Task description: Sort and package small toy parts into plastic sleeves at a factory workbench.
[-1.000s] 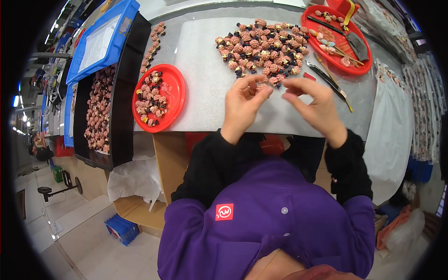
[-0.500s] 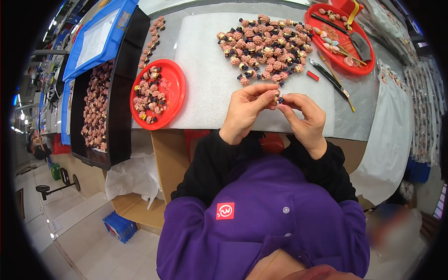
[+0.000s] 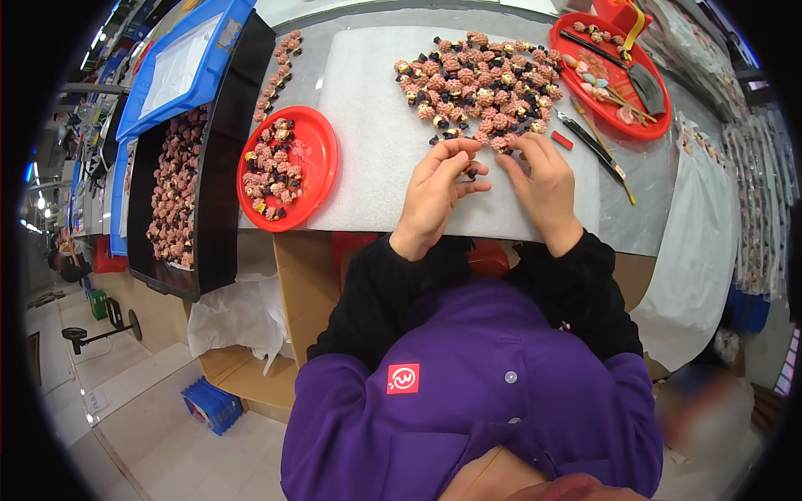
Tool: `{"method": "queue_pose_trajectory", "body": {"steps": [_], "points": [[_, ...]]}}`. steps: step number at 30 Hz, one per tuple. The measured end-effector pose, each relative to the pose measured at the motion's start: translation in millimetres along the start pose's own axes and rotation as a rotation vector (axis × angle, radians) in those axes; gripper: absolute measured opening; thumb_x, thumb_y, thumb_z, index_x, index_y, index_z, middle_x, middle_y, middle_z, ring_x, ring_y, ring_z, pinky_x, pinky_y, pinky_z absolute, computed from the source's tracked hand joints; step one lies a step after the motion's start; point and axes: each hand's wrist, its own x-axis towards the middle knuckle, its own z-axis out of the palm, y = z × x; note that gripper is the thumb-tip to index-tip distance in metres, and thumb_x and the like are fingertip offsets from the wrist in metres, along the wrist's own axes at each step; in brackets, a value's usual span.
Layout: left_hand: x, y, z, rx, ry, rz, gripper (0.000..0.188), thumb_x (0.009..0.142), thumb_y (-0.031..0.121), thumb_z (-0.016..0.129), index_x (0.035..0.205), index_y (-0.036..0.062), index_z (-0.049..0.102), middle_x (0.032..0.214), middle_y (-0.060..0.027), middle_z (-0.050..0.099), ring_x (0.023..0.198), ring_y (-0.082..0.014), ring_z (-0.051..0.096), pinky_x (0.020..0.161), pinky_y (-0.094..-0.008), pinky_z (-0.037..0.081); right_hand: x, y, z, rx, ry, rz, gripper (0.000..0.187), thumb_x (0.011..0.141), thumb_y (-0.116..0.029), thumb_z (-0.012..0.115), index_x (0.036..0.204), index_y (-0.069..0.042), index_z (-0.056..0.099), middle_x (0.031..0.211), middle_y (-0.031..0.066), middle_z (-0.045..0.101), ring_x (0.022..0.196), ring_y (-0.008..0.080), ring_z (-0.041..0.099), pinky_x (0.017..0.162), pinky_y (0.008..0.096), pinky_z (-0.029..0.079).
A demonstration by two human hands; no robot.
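Many small figurines with knobbly pink tops, cream middles and dark-blue parts lie in a loose pile [image 3: 480, 83] on a white foam sheet [image 3: 359, 100]. My left hand [image 3: 436, 190] is curled just short of the pile, thumb and fingers closed on a small figurine [image 3: 472, 174]. Only its dark-blue end shows; the rest is hidden by the fingers. My right hand [image 3: 541, 179] reaches the pile's near edge, its thumb and fingertips pinching a pink-topped figurine [image 3: 499, 144].
Left of the sheet stands a red plate [image 3: 316, 179] with more figurines, beside a black crate [image 3: 219, 200] full of them. A row of figurines [image 3: 278, 75] lies behind the plate. At right are a black-handled knife [image 3: 595, 149], a red stick [image 3: 562, 140] and a red tray [image 3: 656, 129] with tools.
My hands have parted from the figurine they held together. The right has moved forward to the pile's near edge; the left has stayed near its place and turned its fingers inward.
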Motion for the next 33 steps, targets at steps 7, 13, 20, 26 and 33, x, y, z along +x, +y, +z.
{"method": "queue_pose_trajectory", "body": {"steps": [7,13,20,26,33], "points": [[11,-15,-5,0.489,-0.082,0.110,0.023,0.089,0.014,0.051,0.107,0.0006,0.052,0.070,0.0024,0.048,0.059,-0.0043,0.046,0.052,-0.0192,0.038,-5,-1,1,0.019,-0.030,0.059,0.018,0.071,-0.008,0.068,0.087,-0.004,0.060,0.085,0.0084,0.056,0.075,0.0264,0.057,0.063,0.0355,0.046],[18,-28,-11,0.726,-0.011,0.229,0.027,0.088,0.014,0.052,0.108,-0.0021,0.055,0.073,-0.0037,0.055,0.062,-0.0086,0.051,0.056,-0.0231,0.043,-5,-1,1,-0.031,0.035,-0.085,0.017,0.073,-0.007,0.065,0.088,-0.004,0.061,0.087,0.0079,0.055,0.079,0.0253,0.055,0.065,0.0349,0.046],[19,-30,-10,0.834,-0.004,0.332,0.024,0.088,0.015,0.053,0.106,0.0005,0.058,0.072,0.0006,0.056,0.061,-0.0039,0.047,0.054,-0.0194,0.040,-8,5,4,0.028,-0.019,-0.083,0.015,0.073,-0.005,0.065,0.087,-0.002,0.061,0.090,0.0108,0.058,0.078,0.0270,0.056,0.066,0.0338,0.046],[19,-25,-10,0.878,-0.011,0.305,0.021,0.087,0.014,0.055,0.102,0.0003,0.059,0.073,0.0008,0.055,0.061,-0.0042,0.047,0.054,-0.0190,0.040,-5,-1,1,-0.021,0.029,-0.095,0.015,0.071,-0.005,0.066,0.085,-0.002,0.061,0.079,0.0094,0.059,0.075,0.0275,0.056,0.065,0.0341,0.046],[17,-24,-11,0.693,0.019,0.234,0.024,0.089,0.020,0.054,0.104,0.0013,0.058,0.072,0.0013,0.054,0.058,-0.0036,0.045,0.051,-0.0176,0.038,-12,-2,-7,0.509,-0.257,0.442,0.017,0.078,-0.006,0.064,0.093,0.000,0.061,0.084,0.0047,0.061,0.077,0.0120,0.057,0.067,0.0222,0.045]]}}
